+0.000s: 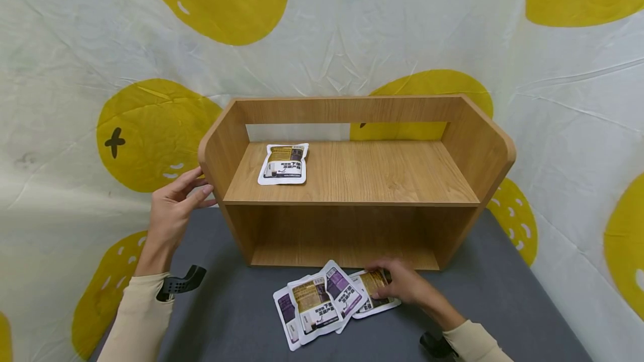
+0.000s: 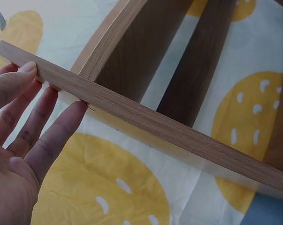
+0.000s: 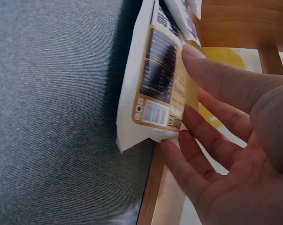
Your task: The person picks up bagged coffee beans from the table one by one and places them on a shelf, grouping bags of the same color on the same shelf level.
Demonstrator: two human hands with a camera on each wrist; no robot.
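A wooden two-tier shelf stands on a dark grey table. My left hand touches the shelf's left side panel; its thumb rests on the narrow edge and its fingertips lie against the outer face. Before the shelf, several white snack pouches with purple or brown labels lie overlapped. My right hand pinches the right-hand brown-labelled pouch by its edge, thumb on the printed face. Its other fingers are partly hidden behind the pouch. Another brown-labelled pouch lies at the left of the upper tier.
The lower tier opens towards the front, just behind the pile of pouches. A white curtain with yellow round figures hangs behind the shelf. The grey tabletop extends on both sides of the pouches.
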